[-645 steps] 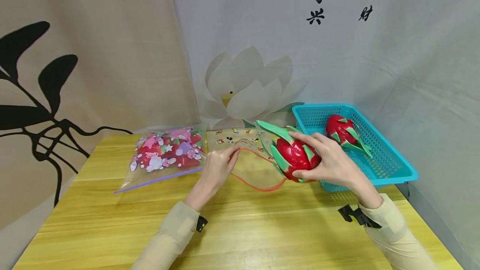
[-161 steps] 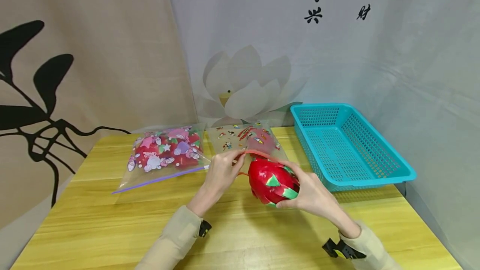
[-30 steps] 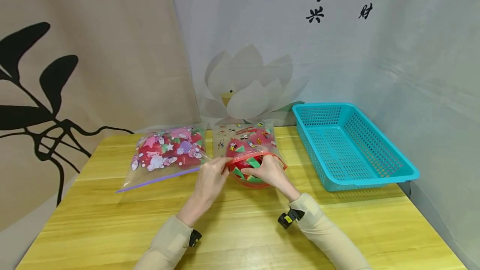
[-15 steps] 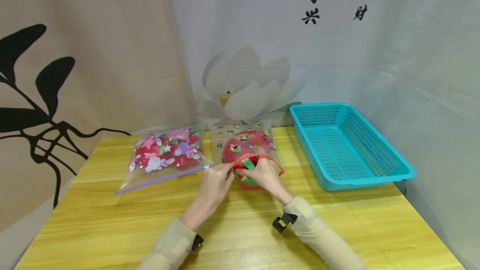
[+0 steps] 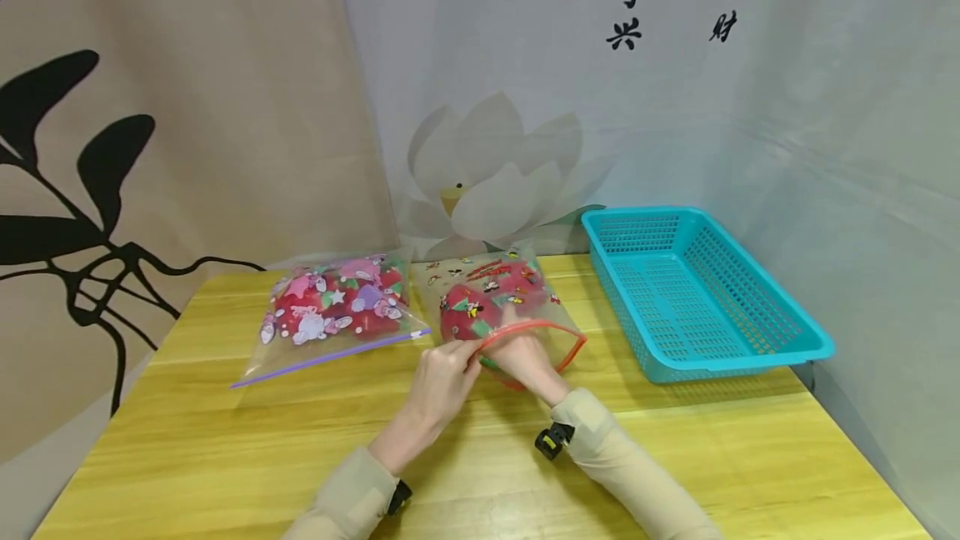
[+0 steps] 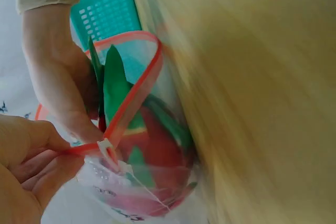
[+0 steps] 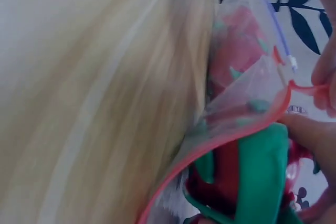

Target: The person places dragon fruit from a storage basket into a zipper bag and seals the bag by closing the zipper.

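Observation:
A clear zip bag (image 5: 491,273) with cartoon prints and a red zip edge lies mouth towards me, two red dragon fruits (image 5: 467,317) showing through it. At the left of the mouth, my left hand (image 5: 442,377) pinches the red edge (image 6: 79,149) near its white slider. My right hand (image 5: 525,361) reaches through the mouth up to the wrist. In the right wrist view its thumb (image 7: 311,136) lies along a dragon fruit (image 7: 228,166) with long green leaves, and a fingertip shows on the opposite side. The plastic partly veils that hand's fingers.
A filled bag (image 5: 337,298) with pink and purple prints and a purple zip edge lies to the left, red fruits inside. At the back right stands a turquoise basket (image 5: 697,365), nothing in it. A printed curtain (image 5: 525,65) hangs behind the wooden table (image 5: 225,457).
Earlier, one fruit lay in the basket and another was held outside the bag. Since half a second ago, my right hand has gone deeper into the bag, and the mouth has shifted slightly right.

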Demonstrator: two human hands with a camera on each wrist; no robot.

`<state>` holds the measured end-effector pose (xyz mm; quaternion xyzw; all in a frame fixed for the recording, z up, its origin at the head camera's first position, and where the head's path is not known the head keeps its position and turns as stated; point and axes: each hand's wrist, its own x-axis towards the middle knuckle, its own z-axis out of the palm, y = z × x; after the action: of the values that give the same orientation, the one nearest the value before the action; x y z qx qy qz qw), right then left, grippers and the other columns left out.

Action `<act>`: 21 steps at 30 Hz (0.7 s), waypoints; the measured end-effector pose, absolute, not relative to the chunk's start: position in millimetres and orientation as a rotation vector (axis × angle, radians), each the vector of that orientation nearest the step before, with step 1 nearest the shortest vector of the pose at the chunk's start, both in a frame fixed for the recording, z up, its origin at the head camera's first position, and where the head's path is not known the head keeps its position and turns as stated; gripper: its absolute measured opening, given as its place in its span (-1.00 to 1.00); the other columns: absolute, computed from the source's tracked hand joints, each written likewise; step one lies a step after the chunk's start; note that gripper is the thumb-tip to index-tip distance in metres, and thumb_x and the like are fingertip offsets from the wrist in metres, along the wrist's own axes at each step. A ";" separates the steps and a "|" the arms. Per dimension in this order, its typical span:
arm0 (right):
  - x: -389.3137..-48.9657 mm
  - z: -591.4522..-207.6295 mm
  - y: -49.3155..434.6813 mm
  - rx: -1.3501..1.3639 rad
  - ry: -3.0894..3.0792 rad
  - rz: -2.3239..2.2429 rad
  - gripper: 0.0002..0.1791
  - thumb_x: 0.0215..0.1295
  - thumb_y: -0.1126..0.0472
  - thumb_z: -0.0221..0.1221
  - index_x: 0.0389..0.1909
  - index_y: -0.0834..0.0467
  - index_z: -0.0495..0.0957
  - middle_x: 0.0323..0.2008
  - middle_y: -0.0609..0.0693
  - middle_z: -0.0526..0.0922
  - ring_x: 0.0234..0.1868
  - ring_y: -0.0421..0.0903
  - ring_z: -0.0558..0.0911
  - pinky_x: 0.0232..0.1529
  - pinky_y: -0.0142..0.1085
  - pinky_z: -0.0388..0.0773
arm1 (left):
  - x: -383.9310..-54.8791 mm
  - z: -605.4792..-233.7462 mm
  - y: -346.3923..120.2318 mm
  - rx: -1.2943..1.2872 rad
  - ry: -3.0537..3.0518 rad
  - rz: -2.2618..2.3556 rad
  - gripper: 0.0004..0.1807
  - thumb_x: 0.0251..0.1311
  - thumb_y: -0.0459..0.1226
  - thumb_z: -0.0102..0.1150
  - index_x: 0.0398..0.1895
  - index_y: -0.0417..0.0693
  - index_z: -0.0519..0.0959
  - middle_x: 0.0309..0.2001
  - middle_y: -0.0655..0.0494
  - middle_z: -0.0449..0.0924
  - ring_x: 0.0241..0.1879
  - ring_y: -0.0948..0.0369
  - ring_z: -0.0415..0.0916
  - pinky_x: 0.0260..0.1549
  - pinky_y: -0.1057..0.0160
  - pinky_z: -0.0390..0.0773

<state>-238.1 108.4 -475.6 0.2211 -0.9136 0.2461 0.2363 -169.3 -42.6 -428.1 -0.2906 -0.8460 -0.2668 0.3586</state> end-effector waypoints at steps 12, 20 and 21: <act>-192.4 -433.0 109.3 0.559 -2.705 0.545 -0.17 0.05 0.00 0.38 0.31 0.21 0.27 -0.15 0.25 0.66 -0.43 0.07 0.67 -0.59 -0.21 0.58 | -171.8 -428.0 -46.8 -0.651 -2.221 -0.525 -0.86 -0.08 -0.38 0.38 -0.37 -0.14 0.70 -0.54 0.07 0.70 -0.77 0.34 0.36 -0.79 0.50 0.29; -185.5 -439.3 109.5 0.695 -2.630 0.248 -0.09 0.05 0.06 0.38 0.40 0.17 0.17 0.35 0.27 0.30 -0.26 0.14 0.66 -0.67 -0.24 0.56 | -172.4 -431.3 -47.6 -0.677 -2.201 -0.469 -0.86 -0.07 -0.35 0.39 -0.37 -0.12 0.71 -0.55 0.08 0.69 -0.78 0.30 0.41 -0.83 0.50 0.25; -185.9 -440.3 108.9 0.707 -2.625 0.216 -0.12 0.07 0.06 0.36 0.40 0.16 0.18 0.35 0.27 0.30 -0.28 0.10 0.66 -0.69 -0.27 0.54 | -172.4 -431.7 -47.7 -0.682 -2.201 -0.465 -0.86 -0.07 -0.36 0.39 -0.37 -0.12 0.71 -0.56 0.08 0.69 -0.78 0.30 0.41 -0.83 0.50 0.25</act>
<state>-185.9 108.9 -440.3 0.2536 -0.9420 0.0775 0.2057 -172.4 -47.7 -431.7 -0.2676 -0.8641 -0.1825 0.3853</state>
